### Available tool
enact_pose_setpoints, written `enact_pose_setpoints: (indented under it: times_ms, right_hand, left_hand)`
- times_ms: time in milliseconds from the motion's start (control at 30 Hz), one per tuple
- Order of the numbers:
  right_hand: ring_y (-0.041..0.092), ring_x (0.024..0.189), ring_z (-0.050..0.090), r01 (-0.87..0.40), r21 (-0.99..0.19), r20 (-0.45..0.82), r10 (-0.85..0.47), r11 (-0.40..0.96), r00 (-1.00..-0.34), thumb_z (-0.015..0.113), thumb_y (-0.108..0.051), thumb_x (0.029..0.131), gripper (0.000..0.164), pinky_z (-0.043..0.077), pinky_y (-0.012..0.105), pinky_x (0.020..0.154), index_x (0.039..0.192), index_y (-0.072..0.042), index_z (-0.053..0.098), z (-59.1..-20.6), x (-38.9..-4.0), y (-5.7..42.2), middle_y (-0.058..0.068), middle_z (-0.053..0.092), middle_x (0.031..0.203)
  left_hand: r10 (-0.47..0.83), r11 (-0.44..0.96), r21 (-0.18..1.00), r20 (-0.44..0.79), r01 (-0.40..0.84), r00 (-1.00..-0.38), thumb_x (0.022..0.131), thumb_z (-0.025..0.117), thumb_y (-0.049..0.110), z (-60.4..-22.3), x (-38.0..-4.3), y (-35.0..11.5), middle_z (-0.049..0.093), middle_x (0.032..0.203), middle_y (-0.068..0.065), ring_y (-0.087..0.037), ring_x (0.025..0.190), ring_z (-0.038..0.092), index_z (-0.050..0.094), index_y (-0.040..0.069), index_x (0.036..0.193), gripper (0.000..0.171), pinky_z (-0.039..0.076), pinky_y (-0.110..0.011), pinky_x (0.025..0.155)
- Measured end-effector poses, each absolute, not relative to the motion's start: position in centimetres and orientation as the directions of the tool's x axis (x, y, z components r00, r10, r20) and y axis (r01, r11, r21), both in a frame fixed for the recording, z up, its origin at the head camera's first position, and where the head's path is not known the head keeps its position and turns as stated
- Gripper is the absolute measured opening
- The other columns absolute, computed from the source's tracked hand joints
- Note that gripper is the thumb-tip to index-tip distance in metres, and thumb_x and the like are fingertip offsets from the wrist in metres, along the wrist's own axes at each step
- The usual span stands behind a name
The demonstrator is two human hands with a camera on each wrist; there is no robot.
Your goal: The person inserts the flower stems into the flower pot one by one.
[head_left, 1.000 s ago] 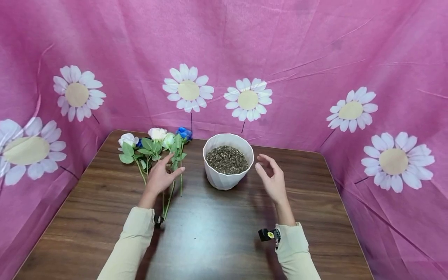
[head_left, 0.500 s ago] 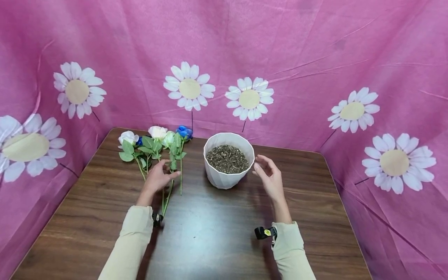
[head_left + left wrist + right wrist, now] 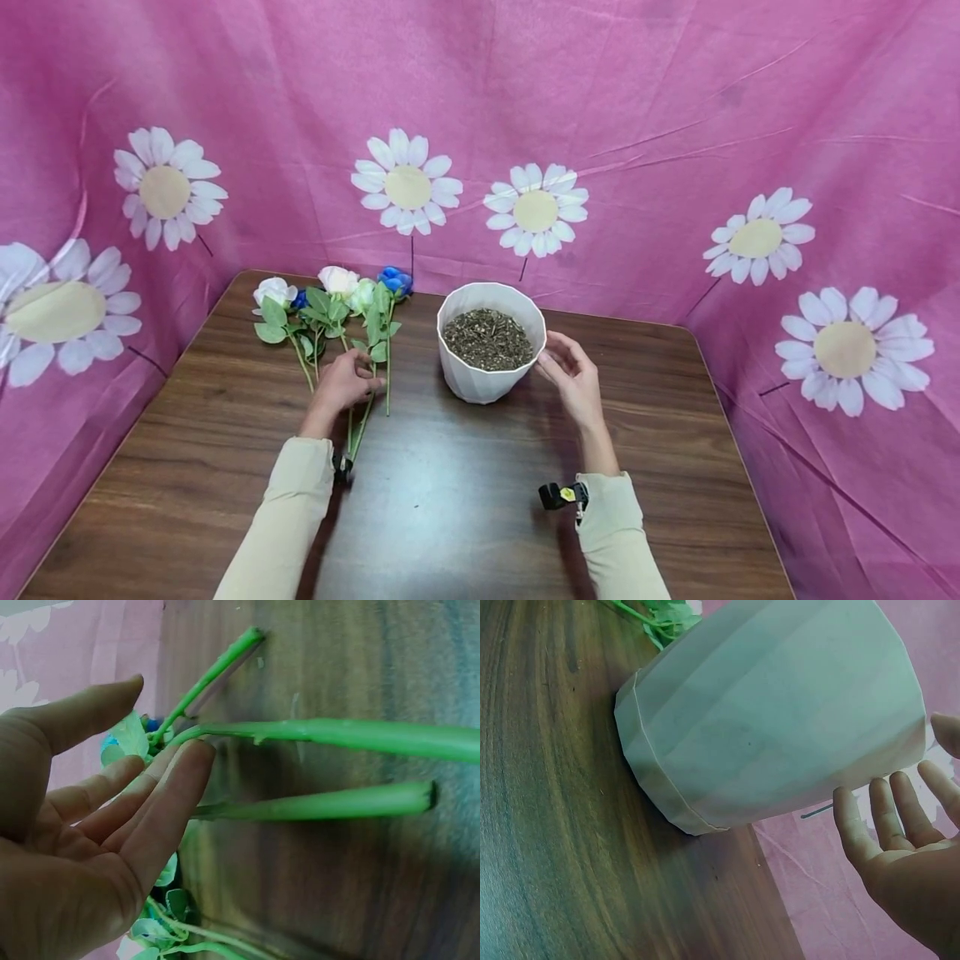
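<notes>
Our left hand [image 3: 341, 387], thumb spread from unclenched fingers, is at the stems [image 3: 382, 737] left of the pot [image 3: 483, 385]. Our right hand [image 3: 576, 387], fingers loosely bent, is at the pot's right side; contact we cannot confirm. We find the pot upright on the surface [image 3: 427, 525], holding soil [image 3: 487, 342], white and blue flowers [image 3: 339, 282] to its left.
</notes>
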State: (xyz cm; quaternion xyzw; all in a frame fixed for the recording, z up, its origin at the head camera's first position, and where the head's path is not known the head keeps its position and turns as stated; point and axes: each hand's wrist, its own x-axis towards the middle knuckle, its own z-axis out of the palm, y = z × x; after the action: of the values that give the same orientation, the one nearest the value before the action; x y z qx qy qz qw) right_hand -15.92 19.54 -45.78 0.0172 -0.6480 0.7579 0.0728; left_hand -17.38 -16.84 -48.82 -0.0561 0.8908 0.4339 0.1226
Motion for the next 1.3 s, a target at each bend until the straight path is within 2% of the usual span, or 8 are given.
enact_pose_setpoints:
  times_ms: [300, 433, 567, 633, 867, 1167, 1233, 1300]
  right_hand:
    - [0.019, 0.11, 0.064, -0.115, -0.973, 0.092, 0.124, -0.201, -0.988, 0.065, 0.004, 0.093, 0.051, 0.059, 0.03, 0.089, 0.141, 0.011, 0.047, -46.0, -16.3, 19.0, 0.016, 0.058, 0.129]
    - [0.015, 0.108, 0.063, -0.081, -0.978, 0.052, 0.152, -0.192, -0.987, 0.063, 0.006, 0.094, 0.049, 0.059, 0.03, 0.088, 0.14, 0.009, 0.05, -45.8, -16.5, 18.8, 0.017, 0.057, 0.131]
    - [0.016, 0.108, 0.063, -0.051, -0.977, 0.016, 0.167, -0.205, -0.986, 0.062, 0.009, 0.094, 0.048, 0.059, 0.032, 0.091, 0.14, 0.01, 0.049, -45.6, -16.6, 18.7, 0.025, 0.053, 0.136]
    - [0.018, 0.11, 0.063, -0.041, -0.977, 0.005, 0.168, -0.208, -0.986, 0.062, 0.01, 0.094, 0.047, 0.058, 0.032, 0.092, 0.14, 0.011, 0.049, -45.6, -16.7, 18.7, 0.027, 0.052, 0.137]
    - [0.02, 0.11, 0.062, -0.036, -0.972, -0.003, 0.164, -0.233, -0.986, 0.061, 0.011, 0.095, 0.047, 0.058, 0.033, 0.093, 0.14, 0.011, 0.048, -45.9, -16.8, 18.7, 0.028, 0.052, 0.136]
    - [0.016, 0.106, 0.064, -0.038, -0.968, -0.002, 0.157, -0.248, -0.988, 0.061, 0.012, 0.095, 0.046, 0.058, 0.029, 0.092, 0.139, 0.012, 0.048, -46.1, -16.8, 18.7, 0.028, 0.052, 0.134]
    - [0.017, 0.107, 0.064, -0.035, -0.969, -0.003, 0.156, -0.245, -0.988, 0.061, 0.012, 0.095, 0.046, 0.057, 0.03, 0.093, 0.139, 0.012, 0.048, -46.1, -16.8, 18.7, 0.029, 0.052, 0.135]
    - [0.019, 0.108, 0.063, -0.033, -0.969, -0.005, 0.155, -0.246, -0.988, 0.06, 0.012, 0.095, 0.046, 0.057, 0.032, 0.095, 0.139, 0.012, 0.048, -46.1, -16.8, 18.7, 0.03, 0.051, 0.136]
  left_hand:
    - [-0.042, 0.628, 0.748, -0.245, -0.216, -0.969, 0.081, 0.082, 0.007, -49.9, -17.6, -16.1, 0.074, 0.101, -0.016, -0.032, 0.09, 0.07, 0.058, 0.001, 0.125, 0.05, 0.057, -0.042, 0.08]
    - [-0.065, 0.612, 0.76, -0.228, -0.22, -0.971, 0.079, 0.08, 0.001, -50.3, -17.7, -16.0, 0.075, 0.099, -0.013, -0.031, 0.09, 0.068, 0.059, 0.002, 0.124, 0.05, 0.057, -0.036, 0.073]
    - [-0.081, 0.481, 0.834, -0.266, -0.271, -0.961, 0.081, 0.077, -0.007, -50.6, -17.8, -16.0, 0.073, 0.105, -0.018, -0.024, 0.075, 0.07, 0.057, 0.001, 0.128, 0.052, 0.061, -0.031, 0.059]
    - [-0.091, 0.434, 0.854, -0.274, -0.286, -0.957, 0.082, 0.076, -0.008, -50.6, -17.9, -16.0, 0.072, 0.107, -0.02, -0.02, 0.073, 0.07, 0.057, 0.001, 0.13, 0.053, 0.061, -0.031, 0.058]
    - [-0.111, 0.306, 0.896, -0.302, -0.321, -0.947, 0.087, 0.072, -0.006, -50.5, -18.0, -15.8, 0.07, 0.115, -0.025, -0.016, 0.077, 0.07, 0.053, -0.003, 0.141, 0.057, 0.062, -0.03, 0.062]
    - [-0.135, -0.077, 0.946, -0.322, -0.314, -0.937, 0.091, 0.064, -0.015, -50.3, -17.9, -15.5, 0.054, 0.132, -0.04, -0.019, 0.087, 0.073, 0.043, -0.013, 0.145, 0.058, 0.062, -0.025, 0.069]
    - [-0.148, -0.148, 0.945, -0.312, -0.291, -0.938, 0.091, 0.063, -0.017, -50.4, -17.9, -15.6, 0.057, 0.128, -0.04, -0.017, 0.084, 0.073, 0.043, -0.015, 0.144, 0.058, 0.062, -0.025, 0.068]
    - [-0.165, -0.216, 0.941, -0.299, -0.261, -0.94, 0.089, 0.063, -0.019, -50.5, -18.0, -15.6, 0.066, 0.112, -0.035, -0.016, 0.081, 0.073, 0.043, -0.017, 0.142, 0.056, 0.062, -0.026, 0.067]
